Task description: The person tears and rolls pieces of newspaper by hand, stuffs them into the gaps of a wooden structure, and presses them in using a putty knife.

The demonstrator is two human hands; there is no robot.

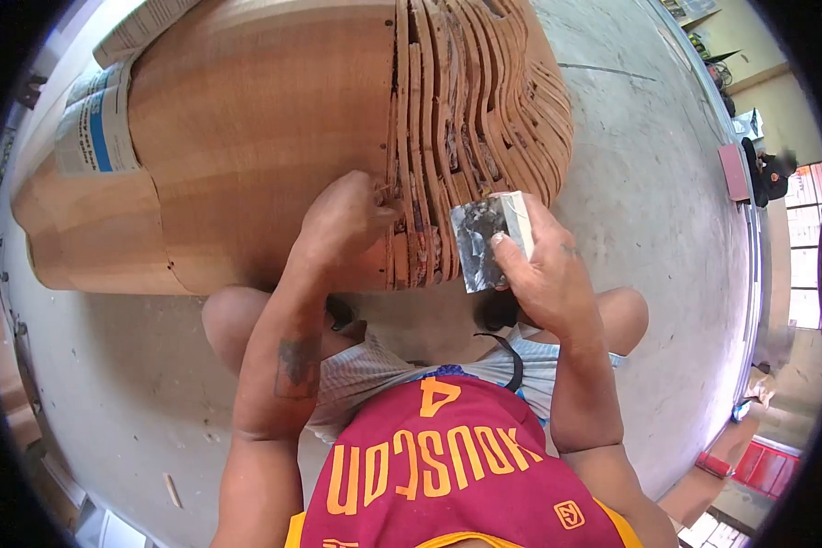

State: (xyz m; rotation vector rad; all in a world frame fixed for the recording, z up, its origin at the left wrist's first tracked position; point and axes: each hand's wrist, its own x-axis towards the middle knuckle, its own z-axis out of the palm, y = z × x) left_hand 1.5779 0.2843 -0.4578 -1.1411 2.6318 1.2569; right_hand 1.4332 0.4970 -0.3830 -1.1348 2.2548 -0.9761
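Observation:
A large curved wooden piece lies in front of me, smooth panel on the left and a stack of thin wavy wooden strips with dark gaps on the right. My left hand is closed at the border between panel and strips, its curled fingertips touching the near end of the strips. What those fingers pinch, if anything, is hidden. In my right hand is a flat rectangular block with a dark, smudged face and a whitish edge, gripped with the thumb on its face. The block is over the strips' near right end.
Newspaper sheets lie on the wooden piece's left side. Grey concrete floor surrounds it, with a small wood scrap at lower left. Along the right wall are a pink box and a red crate.

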